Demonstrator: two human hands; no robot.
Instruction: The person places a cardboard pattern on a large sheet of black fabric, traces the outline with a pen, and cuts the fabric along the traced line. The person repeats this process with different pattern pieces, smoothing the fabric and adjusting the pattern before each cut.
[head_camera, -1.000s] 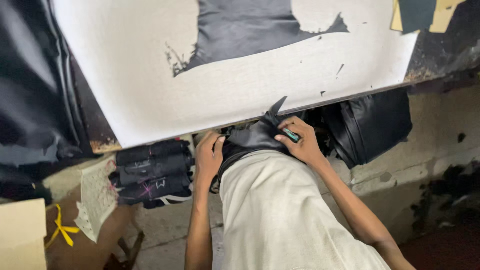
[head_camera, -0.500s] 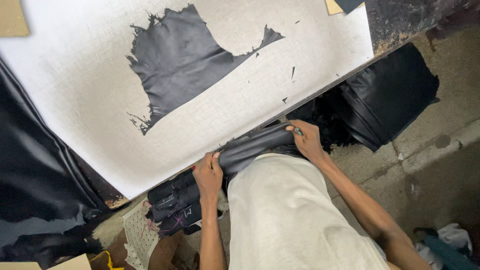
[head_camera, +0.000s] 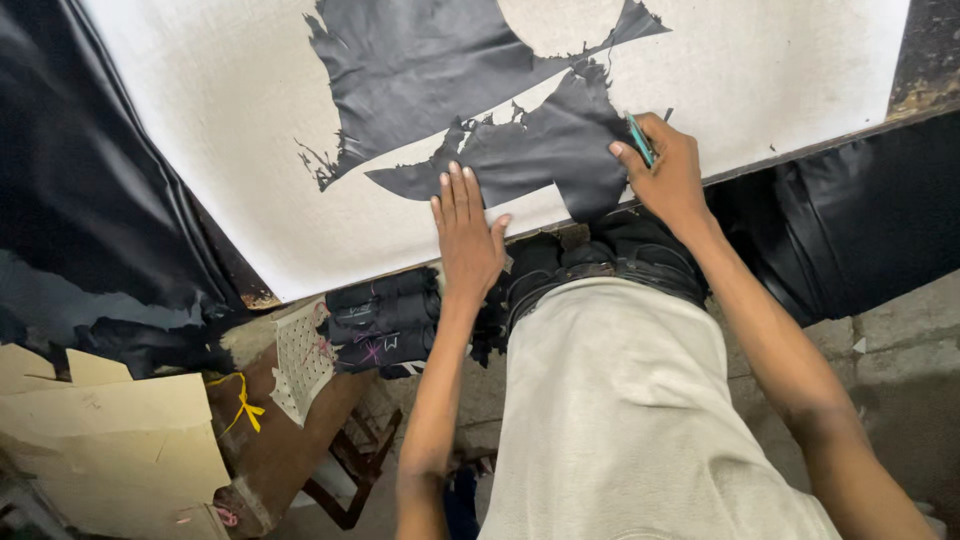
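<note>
I see a big white cutting board (head_camera: 230, 130) that fills the top of the view. It looks worn, with small marks and scuffs. Two pieces of black leather lie on it. The large leather piece (head_camera: 420, 70) is farther up, with ragged edges. The smaller leather piece (head_camera: 540, 150) lies near the board's front edge.

My left hand (head_camera: 465, 235) lies flat and open on the board, fingers straight, its fingertips touching the smaller piece. My right hand (head_camera: 670, 175) is closed around a teal pen (head_camera: 640, 140) and rests on the right edge of that same piece.

More black leather (head_camera: 90, 200) hangs off the left side of the board. Below the board, rolled black bundles (head_camera: 385, 320) sit on a brown wooden stool (head_camera: 300, 440). Flat tan cardboard (head_camera: 100, 440) lies at the lower left. The floor (head_camera: 900, 370) is grey and rough.
</note>
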